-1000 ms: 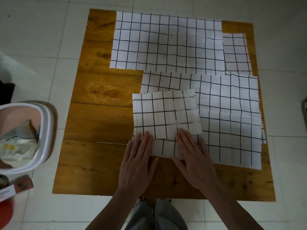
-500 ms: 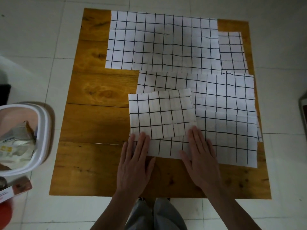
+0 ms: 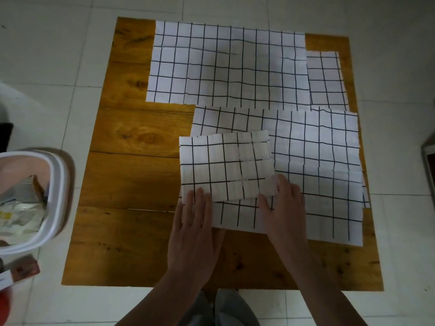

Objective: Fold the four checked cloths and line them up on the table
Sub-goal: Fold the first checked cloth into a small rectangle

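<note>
Wooden bench (image 3: 131,175) carries four checked cloths. A folded cloth (image 3: 223,165) lies at centre frame, overlapping the left part of a larger spread cloth (image 3: 329,175). A wide spread cloth (image 3: 226,67) covers the upper centre; a small cloth (image 3: 326,78) lies at upper right, touching it. Left hand (image 3: 195,234) rests flat, fingers extended, on the folded cloth's lower left corner. Right hand (image 3: 284,208) pinches its lower right corner. White bin (image 3: 57,196) stands at left on the floor.
</note>
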The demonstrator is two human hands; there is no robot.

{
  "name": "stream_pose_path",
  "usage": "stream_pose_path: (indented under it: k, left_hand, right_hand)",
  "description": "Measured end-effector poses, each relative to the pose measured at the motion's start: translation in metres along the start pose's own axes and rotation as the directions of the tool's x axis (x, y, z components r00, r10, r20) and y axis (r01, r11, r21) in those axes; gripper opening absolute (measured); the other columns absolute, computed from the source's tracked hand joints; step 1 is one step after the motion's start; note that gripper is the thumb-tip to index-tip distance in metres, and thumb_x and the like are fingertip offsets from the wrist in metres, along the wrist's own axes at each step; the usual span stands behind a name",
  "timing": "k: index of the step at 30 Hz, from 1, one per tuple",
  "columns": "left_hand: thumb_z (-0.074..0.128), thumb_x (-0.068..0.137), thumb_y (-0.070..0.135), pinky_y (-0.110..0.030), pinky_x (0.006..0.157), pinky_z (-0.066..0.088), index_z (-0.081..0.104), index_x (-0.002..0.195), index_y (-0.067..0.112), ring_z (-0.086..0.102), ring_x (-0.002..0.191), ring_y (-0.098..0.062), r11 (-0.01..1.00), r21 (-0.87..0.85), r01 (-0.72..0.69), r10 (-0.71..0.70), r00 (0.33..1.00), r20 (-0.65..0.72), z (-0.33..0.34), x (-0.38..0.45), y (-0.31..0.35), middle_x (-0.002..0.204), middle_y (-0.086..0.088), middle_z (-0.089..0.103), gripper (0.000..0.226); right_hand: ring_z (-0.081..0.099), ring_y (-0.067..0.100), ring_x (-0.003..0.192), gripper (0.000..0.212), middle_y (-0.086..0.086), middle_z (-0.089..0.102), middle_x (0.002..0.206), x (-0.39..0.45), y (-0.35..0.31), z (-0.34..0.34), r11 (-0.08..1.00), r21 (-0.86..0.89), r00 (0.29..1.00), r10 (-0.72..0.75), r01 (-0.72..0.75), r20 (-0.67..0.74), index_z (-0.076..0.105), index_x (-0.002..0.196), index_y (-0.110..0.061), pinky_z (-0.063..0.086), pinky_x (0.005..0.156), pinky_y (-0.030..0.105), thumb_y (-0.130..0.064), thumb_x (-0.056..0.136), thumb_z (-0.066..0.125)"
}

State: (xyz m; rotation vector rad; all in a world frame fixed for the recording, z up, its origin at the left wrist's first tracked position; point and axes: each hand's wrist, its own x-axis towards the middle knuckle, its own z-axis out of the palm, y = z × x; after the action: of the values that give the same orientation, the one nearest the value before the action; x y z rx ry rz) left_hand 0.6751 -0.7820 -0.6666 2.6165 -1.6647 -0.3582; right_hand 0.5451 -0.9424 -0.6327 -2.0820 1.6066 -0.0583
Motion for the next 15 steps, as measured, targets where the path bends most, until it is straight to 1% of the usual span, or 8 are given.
stream_pose_path:
  k: [1,3,5,7,10,12,13,15]
  left_hand:
    - [0.028,0.105,0.056,-0.053,0.122,0.020,0.022,0.164,0.007,0.018,0.159,-0.036,1.000,-0.001,-0.008,0.008,1.000,-0.004,-0.003,0.004,0.002,0.172,-0.018,0.019,0.077]
    - [0.030,0.107,0.055,-0.050,0.124,0.017,0.018,0.166,0.009,0.015,0.160,-0.033,0.999,-0.002,-0.047,0.047,0.999,-0.016,-0.006,0.013,0.005,0.173,-0.015,0.015,0.076]
    - [0.031,0.108,0.052,-0.047,0.124,0.017,0.019,0.166,0.011,0.016,0.160,-0.031,0.995,-0.010,-0.103,0.103,0.994,-0.030,-0.006,0.022,0.004,0.173,-0.012,0.016,0.072]
    - [0.031,0.109,0.050,-0.045,0.124,0.017,0.024,0.165,0.012,0.017,0.160,-0.028,0.990,-0.015,-0.144,0.143,0.989,-0.031,-0.002,0.028,0.001,0.173,-0.010,0.019,0.068]
    - [0.030,0.110,0.049,-0.045,0.124,0.017,0.026,0.165,0.015,0.016,0.160,-0.027,0.987,-0.021,-0.161,0.161,0.987,-0.010,0.005,0.030,-0.005,0.173,-0.009,0.018,0.065]
    - [0.029,0.110,0.050,-0.047,0.124,0.017,0.024,0.165,0.017,0.013,0.161,-0.028,0.986,-0.032,-0.166,0.166,0.986,0.005,0.007,0.029,-0.006,0.174,-0.009,0.014,0.065]
    - [0.029,0.110,0.051,-0.048,0.124,0.017,0.022,0.166,0.019,0.011,0.161,-0.028,0.985,-0.035,-0.169,0.170,0.985,0.011,0.007,0.028,-0.006,0.175,-0.009,0.012,0.065]
    - [0.030,0.110,0.054,-0.049,0.124,0.015,0.019,0.167,0.022,0.009,0.161,-0.030,0.984,-0.039,-0.175,0.176,0.984,0.014,0.008,0.028,-0.005,0.175,-0.009,0.009,0.066]
  right_hand:
    - [0.048,0.022,0.125,0.062,0.007,0.048,0.139,0.003,-0.003,0.000,0.999,0.002,0.999,0.032,-0.032,-0.001,0.039,0.150,-0.020,0.046,0.097,0.033,-0.038,0.097,0.067]
    - [0.047,0.025,0.123,0.064,0.010,0.046,0.137,0.007,-0.009,0.000,0.996,-0.004,0.996,0.091,-0.091,0.007,0.040,0.147,-0.017,0.042,0.093,0.033,-0.041,0.095,0.070]
    - [0.048,0.027,0.119,0.068,0.012,0.046,0.134,0.011,-0.013,0.000,0.991,-0.036,0.992,0.127,-0.127,0.003,0.040,0.144,-0.014,0.041,0.090,0.033,-0.045,0.093,0.072]
    - [0.048,0.025,0.112,0.069,0.013,0.047,0.131,0.012,-0.015,0.000,0.987,-0.056,0.989,0.148,-0.148,-0.005,0.040,0.141,-0.013,0.042,0.087,0.033,-0.048,0.091,0.073]
    - [0.044,0.018,0.100,0.065,0.009,0.050,0.124,0.014,-0.015,0.002,0.979,-0.090,0.983,0.183,-0.183,-0.006,0.043,0.135,-0.015,0.042,0.083,0.033,-0.053,0.090,0.071]
    - [0.048,0.019,0.098,0.061,0.003,0.053,0.113,0.015,-0.016,0.001,0.975,-0.113,0.982,0.190,-0.190,-0.013,0.045,0.127,-0.017,0.045,0.084,0.036,-0.056,0.088,0.071]
    - [0.051,0.019,0.096,0.058,0.000,0.054,0.108,0.016,-0.016,0.000,0.977,-0.088,0.981,0.195,-0.195,-0.016,0.047,0.123,-0.018,0.045,0.084,0.036,-0.056,0.087,0.073]
    - [0.058,0.020,0.092,0.054,-0.002,0.060,0.101,0.017,-0.018,0.000,0.977,0.032,0.977,0.213,-0.213,0.007,0.049,0.115,-0.020,0.049,0.082,0.037,-0.056,0.084,0.076]
